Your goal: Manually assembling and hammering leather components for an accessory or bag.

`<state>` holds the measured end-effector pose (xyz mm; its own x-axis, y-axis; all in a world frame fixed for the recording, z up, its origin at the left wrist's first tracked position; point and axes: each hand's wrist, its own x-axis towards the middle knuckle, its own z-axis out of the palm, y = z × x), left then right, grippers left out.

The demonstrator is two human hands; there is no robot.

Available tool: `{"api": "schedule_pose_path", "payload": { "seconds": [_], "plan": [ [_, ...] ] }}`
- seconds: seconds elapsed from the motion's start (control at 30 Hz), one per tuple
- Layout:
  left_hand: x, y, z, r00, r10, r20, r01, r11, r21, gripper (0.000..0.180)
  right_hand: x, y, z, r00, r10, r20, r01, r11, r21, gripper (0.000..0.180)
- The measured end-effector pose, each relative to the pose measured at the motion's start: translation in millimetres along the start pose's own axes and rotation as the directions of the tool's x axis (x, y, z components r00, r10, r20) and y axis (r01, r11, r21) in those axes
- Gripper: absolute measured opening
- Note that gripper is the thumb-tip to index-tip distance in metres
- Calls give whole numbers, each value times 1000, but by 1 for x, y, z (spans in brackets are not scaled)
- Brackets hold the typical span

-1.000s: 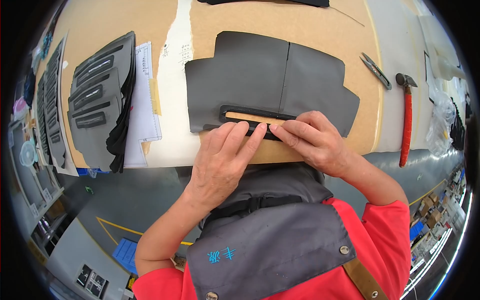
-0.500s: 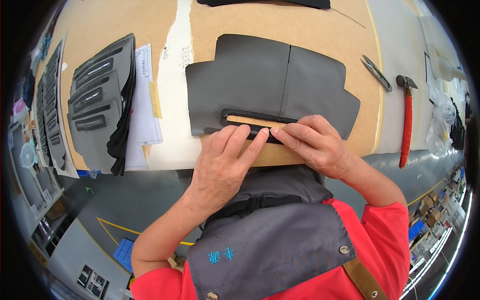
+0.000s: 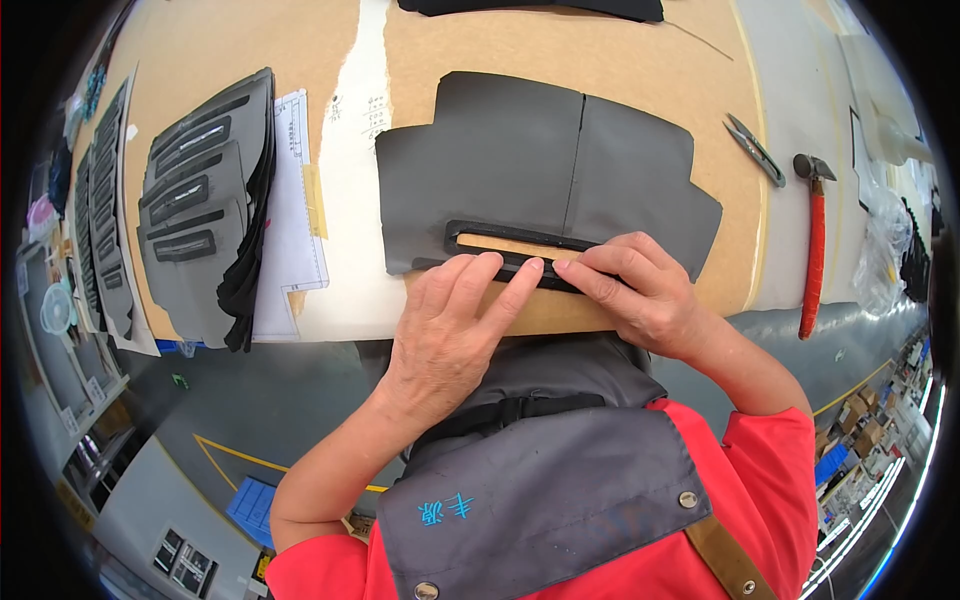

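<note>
A dark grey sheet panel [image 3: 500,150], apparently leather or similar, lies on the brown table board in front of me. A long slot with a black border [image 3: 520,235] runs near its close edge, and the board shows through it. At the slot's near strip, my left hand [image 3: 445,325] grips the edge with bent fingers, its thumb pressed on the black band. My right hand [image 3: 645,295] pinches the same strip just to the right, its thumb beside the left thumb. Fingertip undersides are hidden.
Stacked slotted grey panels [image 3: 195,200] lie at the left, partly over a white paper pattern [image 3: 300,180]. Thread snips [image 3: 755,150] and a red-handled hammer [image 3: 813,240] lie at the right. A black piece [image 3: 530,8] sits at the far edge of view.
Both thumbs have shifted slightly right along the strip and a small gap has opened between them. Hands stay on the panel; the whole view has shifted a little.
</note>
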<state>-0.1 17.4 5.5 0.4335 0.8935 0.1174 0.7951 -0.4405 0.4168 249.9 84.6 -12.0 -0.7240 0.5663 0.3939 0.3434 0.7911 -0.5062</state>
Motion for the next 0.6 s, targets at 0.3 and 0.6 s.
{"api": "schedule_pose_path", "payload": {
  "seconds": [0.3, 0.6],
  "plan": [
    [6, 2, -5, 999, -12, 34, 12, 1000, 13, 71, -3, -3, 2, 999, -8, 39, 12, 996, -84, 49],
    [7, -1, -11, 997, 37, 65, -40, 998, 38, 57, -5, -3, 3, 999, -41, 26, 44, 994, -104, 46]
  ]
}}
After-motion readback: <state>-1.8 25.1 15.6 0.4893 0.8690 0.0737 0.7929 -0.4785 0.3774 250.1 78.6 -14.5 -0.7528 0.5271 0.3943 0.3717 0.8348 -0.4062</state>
